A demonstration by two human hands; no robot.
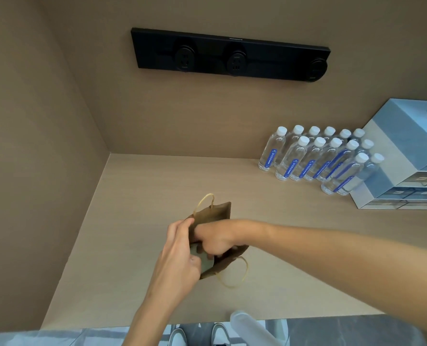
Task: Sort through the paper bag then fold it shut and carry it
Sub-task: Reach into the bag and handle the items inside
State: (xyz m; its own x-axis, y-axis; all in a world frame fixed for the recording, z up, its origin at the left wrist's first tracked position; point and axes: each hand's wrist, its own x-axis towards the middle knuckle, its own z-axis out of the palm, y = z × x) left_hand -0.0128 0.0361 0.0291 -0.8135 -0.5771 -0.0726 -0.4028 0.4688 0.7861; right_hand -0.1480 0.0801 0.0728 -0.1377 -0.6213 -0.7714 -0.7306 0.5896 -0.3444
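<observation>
Head view shows the paper bag (213, 216) on the desk (137, 196), its rim gripped by the left hand (180, 255) while the right hand (216, 239), fingers curled, reaches inside it.

Both hands (197, 248) in paper bag (217, 213), seemingly.
</observation>
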